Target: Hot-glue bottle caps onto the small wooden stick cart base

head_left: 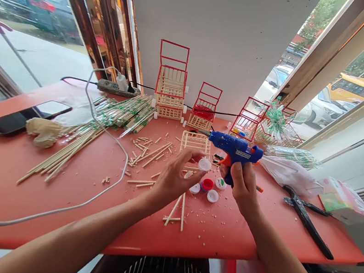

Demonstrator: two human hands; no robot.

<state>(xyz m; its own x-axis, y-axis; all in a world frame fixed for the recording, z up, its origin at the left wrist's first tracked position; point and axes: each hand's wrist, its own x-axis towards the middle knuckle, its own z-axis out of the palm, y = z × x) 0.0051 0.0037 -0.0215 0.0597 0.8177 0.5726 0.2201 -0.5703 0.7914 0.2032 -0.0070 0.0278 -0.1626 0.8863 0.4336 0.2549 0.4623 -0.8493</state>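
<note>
1. Left hand [175, 177], nearest us, pinches a white bottle cap [204, 164] above the table [20, 184].
2. Right hand [243, 186] grips the blue glue gun [234, 149], nozzle pointing left, just above the cap.
3. More caps [207, 188] lie below.

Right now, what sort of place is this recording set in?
Probably a small craft workbench set in a street-facing window corner. The orange table holds stick-built carts and loose bamboo sticks, the right hand grips a blue glue gun, and parked cars show outside.
</note>
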